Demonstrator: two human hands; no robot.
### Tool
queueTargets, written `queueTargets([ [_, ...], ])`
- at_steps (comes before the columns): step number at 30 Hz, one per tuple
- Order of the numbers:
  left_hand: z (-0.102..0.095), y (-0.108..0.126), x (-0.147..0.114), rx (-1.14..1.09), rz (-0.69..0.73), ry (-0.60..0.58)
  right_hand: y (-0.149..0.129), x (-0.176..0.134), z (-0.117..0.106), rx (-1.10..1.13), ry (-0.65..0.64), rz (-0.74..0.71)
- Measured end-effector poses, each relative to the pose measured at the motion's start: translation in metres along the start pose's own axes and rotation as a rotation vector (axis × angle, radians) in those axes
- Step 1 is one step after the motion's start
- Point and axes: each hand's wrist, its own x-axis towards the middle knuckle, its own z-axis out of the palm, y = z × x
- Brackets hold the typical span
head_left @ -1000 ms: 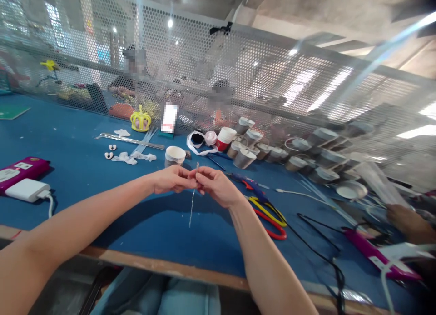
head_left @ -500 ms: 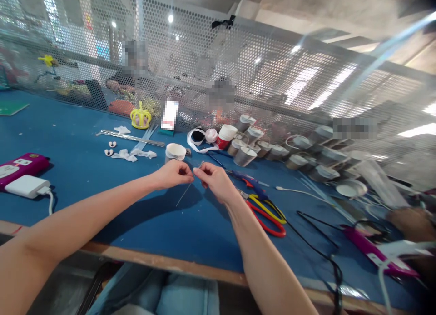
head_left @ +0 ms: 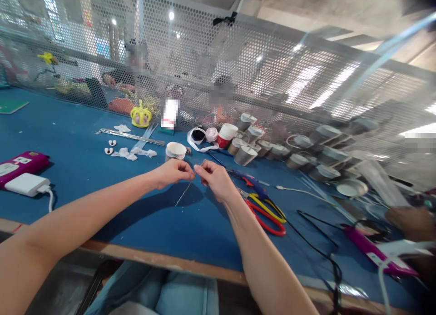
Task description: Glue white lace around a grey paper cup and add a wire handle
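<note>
Fingertips meet over the blue table [head_left: 150, 233], where my left hand [head_left: 175, 173] and my right hand [head_left: 213, 178] pinch close together. From between them a thin, pale wire-like strand [head_left: 183, 194] slants down toward the table. Both hands look closed on this strand, though its upper end is hidden by the fingers. Just behind my left hand stands a white-rimmed cup [head_left: 175, 150]. Scissors with red and yellow handles [head_left: 269, 215] lie right of my right wrist, beside a blue glue gun [head_left: 250, 181].
A perforated metal screen [head_left: 190, 56] runs along the back. Several wire-handled pots [head_left: 245, 155] and a red-and-white cup [head_left: 226, 134] stand at right. A yellow crown [head_left: 141, 116] and white fabric scraps [head_left: 126, 154] lie at left. Purple power strips [head_left: 37, 160] and black cables [head_left: 316, 247] flank the table.
Both hands stay almost in place, still pinching. The strand's hanging part now looks lighter and slightly twisted. The view has shifted very little.
</note>
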Motion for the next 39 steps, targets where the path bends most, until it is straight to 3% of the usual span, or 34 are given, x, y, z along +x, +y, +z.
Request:
queueTargets([
  [13,0.0058,-0.0019,0.0011,-0.116,-0.012,0.055,0.0033,0.0019,0.0028,0.058,0.028,0.003],
  [22,-0.001,0.002,0.0004,-0.257,-0.111,-0.119,0.0008,0.0013,-0.0029,0.319,-0.177,0.127],
  [31,0.0008,0.0017,0.0,0.02,0.012,0.016,0.0023,0.0013,0.0003,-0.016,0.01,-0.043],
  [35,0.0021,0.0032,-0.0014,0.037,0.027,-0.006,0.0021,0.001,0.0024,0.013,0.019,-0.013],
  [39,0.0036,0.0025,-0.0013,-0.02,0.009,-0.04,0.002,0.0011,0.0042,0.17,-0.036,0.105],
])
